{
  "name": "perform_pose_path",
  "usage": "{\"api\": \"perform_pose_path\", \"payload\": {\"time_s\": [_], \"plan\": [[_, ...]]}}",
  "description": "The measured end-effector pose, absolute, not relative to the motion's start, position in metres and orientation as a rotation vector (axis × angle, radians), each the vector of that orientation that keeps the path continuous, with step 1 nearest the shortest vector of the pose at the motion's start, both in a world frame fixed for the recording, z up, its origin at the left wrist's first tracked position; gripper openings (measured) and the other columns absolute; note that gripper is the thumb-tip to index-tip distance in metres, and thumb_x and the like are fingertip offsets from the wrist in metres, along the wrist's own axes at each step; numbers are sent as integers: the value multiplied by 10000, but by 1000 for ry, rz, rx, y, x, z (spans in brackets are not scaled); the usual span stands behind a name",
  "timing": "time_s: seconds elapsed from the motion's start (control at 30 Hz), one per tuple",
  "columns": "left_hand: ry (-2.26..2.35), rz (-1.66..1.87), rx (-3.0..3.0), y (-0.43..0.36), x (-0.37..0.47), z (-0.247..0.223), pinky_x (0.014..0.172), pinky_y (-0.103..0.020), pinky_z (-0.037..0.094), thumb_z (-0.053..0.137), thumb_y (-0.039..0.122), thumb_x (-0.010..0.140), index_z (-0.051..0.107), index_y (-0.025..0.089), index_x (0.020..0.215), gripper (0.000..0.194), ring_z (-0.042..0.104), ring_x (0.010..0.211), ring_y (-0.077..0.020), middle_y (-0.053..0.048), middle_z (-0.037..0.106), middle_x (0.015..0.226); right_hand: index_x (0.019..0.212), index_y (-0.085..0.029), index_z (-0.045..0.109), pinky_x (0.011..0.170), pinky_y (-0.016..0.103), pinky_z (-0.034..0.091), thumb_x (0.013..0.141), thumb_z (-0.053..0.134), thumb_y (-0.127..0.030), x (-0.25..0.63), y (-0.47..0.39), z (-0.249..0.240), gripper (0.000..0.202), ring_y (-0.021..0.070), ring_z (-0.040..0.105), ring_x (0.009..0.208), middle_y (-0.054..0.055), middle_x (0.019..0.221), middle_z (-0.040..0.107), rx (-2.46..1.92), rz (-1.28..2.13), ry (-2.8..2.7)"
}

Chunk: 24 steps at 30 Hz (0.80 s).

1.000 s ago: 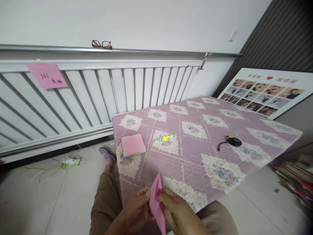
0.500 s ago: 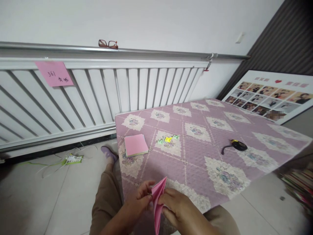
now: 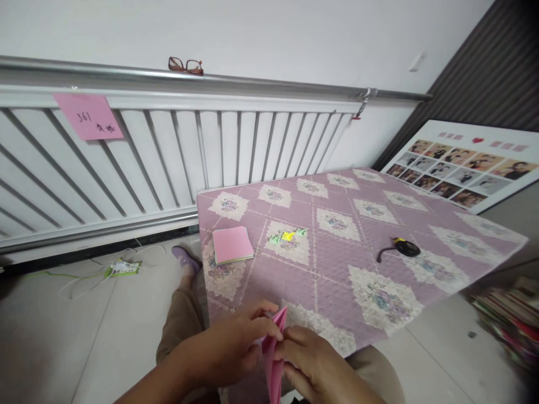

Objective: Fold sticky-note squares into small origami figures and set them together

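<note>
A folded pink paper [image 3: 274, 367] stands upright between my two hands at the table's near edge, its layers partly spread at the top. My left hand [image 3: 242, 339] holds its left side, fingers bent over the upper edge. On the other side, my right hand [image 3: 305, 356] pinches the paper between thumb and fingers. Farther up the purple patterned tablecloth [image 3: 295, 286] lie a stack of square paper [image 3: 233, 244] with a pink sheet on top, and a yellow folded piece [image 3: 288, 236] between two green folded pieces [image 3: 275, 239].
A black and yellow object [image 3: 406, 247] with a strap lies on the table's right part. Glasses [image 3: 186, 65] rest on the pipe above the white radiator [image 3: 227, 146]. A photo board [image 3: 458, 163] leans at the right; a power strip [image 3: 123, 268] lies on the floor.
My left hand has moved up and right, its fingers now over the paper's upper edge. The paper looks narrower. The view has shifted slightly.
</note>
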<state>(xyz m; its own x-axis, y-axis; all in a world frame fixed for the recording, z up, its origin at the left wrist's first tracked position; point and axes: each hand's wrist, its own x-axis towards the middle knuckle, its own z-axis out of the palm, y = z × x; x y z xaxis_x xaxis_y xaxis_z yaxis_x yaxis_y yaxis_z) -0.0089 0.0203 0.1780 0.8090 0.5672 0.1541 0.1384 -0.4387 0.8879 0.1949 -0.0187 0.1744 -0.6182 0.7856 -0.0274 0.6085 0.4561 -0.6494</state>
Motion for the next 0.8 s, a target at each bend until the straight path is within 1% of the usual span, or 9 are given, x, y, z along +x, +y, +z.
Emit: {"api": "perform_pose_path", "payload": {"time_s": [0.1, 0.27, 0.33, 0.4, 0.5, 0.6, 0.7, 0.8], "plan": [[524, 524, 2053, 20, -6, 180, 953, -283, 391, 432, -51, 678, 559, 235, 1031, 471, 491, 1101, -168, -43, 489, 1233, 890, -251, 655, 740, 275, 418, 907, 496, -263, 195, -22, 178, 160, 167, 592, 829, 35, 901, 672, -1182, 853, -2478], [537, 495, 2103, 18, -1, 180, 866, -255, 419, 465, 7, 757, 589, 212, 902, 281, 529, 991, -165, -41, 544, 1134, 915, -282, 667, 737, 283, 403, 904, 521, -269, 199, -28, 180, 146, 163, 592, 812, 14, 895, 686, -1160, 828, -2459], [539, 478, 2115, 18, -1, 178, 869, -263, 418, 462, 5, 754, 601, 214, 901, 290, 530, 995, -173, -44, 545, 1151, 932, -287, 668, 726, 283, 398, 901, 530, -272, 202, -28, 178, 143, 160, 589, 794, 8, 873, 688, -1156, 811, -2469], [561, 466, 2102, 17, -2, 175, 881, -274, 418, 467, -4, 735, 610, 222, 926, 330, 534, 999, -179, -46, 518, 1221, 939, -278, 668, 726, 283, 399, 900, 532, -273, 204, -29, 176, 142, 160, 589, 788, 13, 870, 690, -1163, 794, -2493], [620, 439, 2055, 15, -6, 168, 916, -304, 411, 480, -14, 713, 604, 234, 983, 387, 548, 1006, -184, -50, 416, 1365, 933, -264, 665, 732, 282, 402, 903, 523, -263, 207, -29, 173, 145, 161, 590, 800, 25, 888, 689, -1176, 767, -2504], [663, 398, 2030, 14, -9, 163, 975, -344, 378, 497, -12, 703, 583, 244, 1031, 425, 508, 1116, -223, -55, 349, 1425, 922, -266, 657, 739, 282, 406, 903, 524, -263, 208, -29, 172, 134, 161, 591, 811, 23, 884, 684, -1190, 768, -2498], [695, 384, 2037, 14, -9, 160, 998, -349, 362, 500, 1, 712, 572, 245, 1022, 401, 451, 1198, -238, -62, 382, 1385, 896, -257, 652, 736, 285, 412, 900, 524, -267, 208, -29, 171, 129, 162, 590, 803, 24, 872, 678, -1217, 774, -2489], [732, 393, 2046, 16, -7, 159, 981, -327, 374, 497, 7, 713, 570, 234, 970, 350, 474, 1158, -217, -61, 453, 1289, 866, -255, 655, 726, 282, 419, 889, 534, -268, 207, -29, 171, 124, 164, 584, 787, 24, 857, 671, -1267, 769, -2481]]}}
